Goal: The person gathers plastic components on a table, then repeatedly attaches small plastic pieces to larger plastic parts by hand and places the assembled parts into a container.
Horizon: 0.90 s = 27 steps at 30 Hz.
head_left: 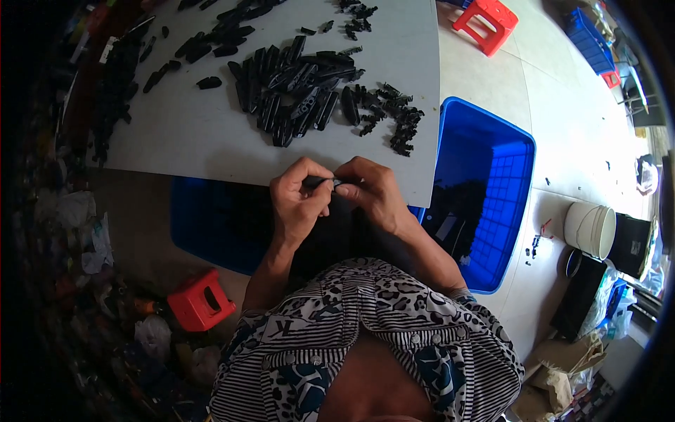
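Observation:
At the near edge of the white table, my left hand (300,200) and my right hand (370,193) meet, fingers pinched together. Between them is a small black plastic part (313,182), mostly hidden by the fingers. The left hand grips its body, while the right thumb and forefinger press at its right end. Just beyond the hands lies a pile of long black plastic shells (292,88). To its right is a scatter of small black clip-like pieces (404,119).
The white table (190,133) ends just in front of me. A blue crate (512,190) with black items stands right of it; another blue crate (211,232) sits below its edge. Red stools (202,301) and a white bucket (589,229) are on the floor. Bags and clutter line the left.

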### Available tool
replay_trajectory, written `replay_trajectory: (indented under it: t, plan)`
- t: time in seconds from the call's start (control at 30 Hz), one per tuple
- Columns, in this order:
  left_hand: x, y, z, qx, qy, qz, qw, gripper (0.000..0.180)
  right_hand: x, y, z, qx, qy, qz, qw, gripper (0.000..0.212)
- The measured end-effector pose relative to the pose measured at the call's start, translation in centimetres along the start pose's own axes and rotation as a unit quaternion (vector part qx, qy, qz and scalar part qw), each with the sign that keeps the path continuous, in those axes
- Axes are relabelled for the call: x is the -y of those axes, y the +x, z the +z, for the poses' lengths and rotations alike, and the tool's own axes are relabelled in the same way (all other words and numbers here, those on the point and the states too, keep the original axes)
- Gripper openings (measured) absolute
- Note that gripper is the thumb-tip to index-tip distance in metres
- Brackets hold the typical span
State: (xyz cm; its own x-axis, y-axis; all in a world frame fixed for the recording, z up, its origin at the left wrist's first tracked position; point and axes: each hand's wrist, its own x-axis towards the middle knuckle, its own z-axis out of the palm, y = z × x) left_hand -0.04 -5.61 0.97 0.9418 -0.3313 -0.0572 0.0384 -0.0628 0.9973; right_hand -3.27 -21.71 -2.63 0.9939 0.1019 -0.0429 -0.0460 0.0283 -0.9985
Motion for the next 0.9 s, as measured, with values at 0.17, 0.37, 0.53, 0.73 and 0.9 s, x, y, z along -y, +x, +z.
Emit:
replay_trajectory:
  t: [0.17, 0.37, 0.53, 0.73, 0.9]
  plan:
    - [0.2, -1.0, -0.4, 0.015, -0.028, 0.035, 0.999, 0.004, -0.2, -1.0, 0.7, -0.005, 0.027, 0.030, 0.999, 0.023]
    - [1.6, -2.3, -6.1, 0.069, -0.015, -0.081, 0.994, 0.005, 0.5, 0.7, -0.1, 0.005, -0.199, -0.147, 0.969, 0.016]
    - [1.7, -2.6, -8.4, 0.035, 0.253, -0.116, 0.960, 0.012, 0.3, 3.3, -2.3, -0.158, -0.540, -0.123, 0.818, 0.020]
    - [0.6, 1.5, -2.9, -0.050, 0.384, 0.130, 0.913, 0.018, -1.0, 3.6, -1.7, -0.104, -0.575, -0.174, 0.792, 0.015]
    - [1.3, 7.4, 1.4, -0.050, 0.450, 0.276, 0.848, 0.031, -1.7, 2.4, -0.7, -0.110, -0.505, -0.200, 0.833, 0.021]
